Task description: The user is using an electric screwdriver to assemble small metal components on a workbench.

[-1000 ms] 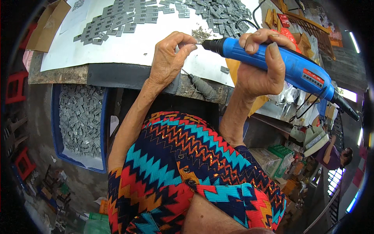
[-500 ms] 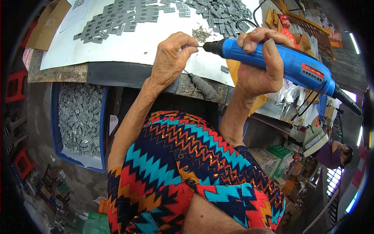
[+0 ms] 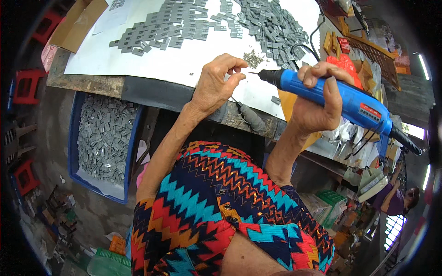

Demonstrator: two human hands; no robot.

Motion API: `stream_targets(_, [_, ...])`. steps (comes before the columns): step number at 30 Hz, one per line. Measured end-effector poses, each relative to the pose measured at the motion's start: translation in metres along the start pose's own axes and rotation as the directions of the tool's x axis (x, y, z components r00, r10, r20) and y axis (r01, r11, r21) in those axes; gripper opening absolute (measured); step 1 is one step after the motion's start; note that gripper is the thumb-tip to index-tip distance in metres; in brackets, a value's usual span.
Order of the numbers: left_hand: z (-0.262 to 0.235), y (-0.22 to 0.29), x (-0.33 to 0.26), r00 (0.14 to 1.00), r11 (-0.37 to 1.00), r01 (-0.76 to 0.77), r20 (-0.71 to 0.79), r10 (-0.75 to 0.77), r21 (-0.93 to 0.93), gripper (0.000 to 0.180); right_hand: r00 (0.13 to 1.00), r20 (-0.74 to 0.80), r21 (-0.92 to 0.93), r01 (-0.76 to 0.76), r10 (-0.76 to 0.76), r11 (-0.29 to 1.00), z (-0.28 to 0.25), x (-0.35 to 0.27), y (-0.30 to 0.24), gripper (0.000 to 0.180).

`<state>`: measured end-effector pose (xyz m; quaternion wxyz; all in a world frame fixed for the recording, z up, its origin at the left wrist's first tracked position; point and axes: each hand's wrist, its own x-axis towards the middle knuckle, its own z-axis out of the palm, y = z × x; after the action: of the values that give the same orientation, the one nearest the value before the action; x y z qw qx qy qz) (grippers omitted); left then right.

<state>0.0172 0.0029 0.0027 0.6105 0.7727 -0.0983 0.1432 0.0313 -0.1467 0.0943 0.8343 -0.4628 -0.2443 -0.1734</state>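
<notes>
A stout blue power screwdriver point(image 3: 357, 103) with a black nose point(image 3: 270, 77), red-and-dark label point(image 3: 369, 109) and slim bit point(image 3: 253, 72) points leftward over the desk point(image 3: 87, 84), the right hand point(image 3: 320, 99) clamping its grip around the casing. At the bit's tip, the left hand point(image 3: 215, 83) bends its fingers; whether that grip is closed cannot be told. Beyond lie tiny metallic pieces point(image 3: 252, 59) and flat gray parts point(image 3: 276, 34).
</notes>
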Motion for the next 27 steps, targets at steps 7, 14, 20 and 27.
stream_targets(7, [-0.043, -0.024, 0.018, 0.962, 0.791, -0.101, -0.145, 0.233, 0.604, 0.018, 1.0, 0.02, -0.016, 0.009, -0.008, 1.0, -0.004, 0.0, 0.001, 0.023])
stream_targets(14, [-0.055, -0.036, 0.028, 0.983, 0.544, -0.103, 0.0, 0.186, 0.833, 0.025, 1.0, 0.023, -0.019, -0.004, 0.005, 1.0, -0.004, -0.001, 0.003, 0.023])
stream_targets(20, [-0.052, -0.039, 0.025, 0.977, 0.53, -0.16, 0.059, 0.203, 0.833, 0.024, 1.0, 0.016, -0.007, -0.022, 0.022, 1.0, -0.006, -0.001, 0.003, 0.023])
stream_targets(27, [-0.048, -0.039, 0.028, 0.962, 0.617, -0.208, 0.044, 0.27, 0.759, 0.019, 1.0, -0.005, -0.012, -0.018, 0.018, 1.0, -0.007, -0.001, 0.002, 0.023])
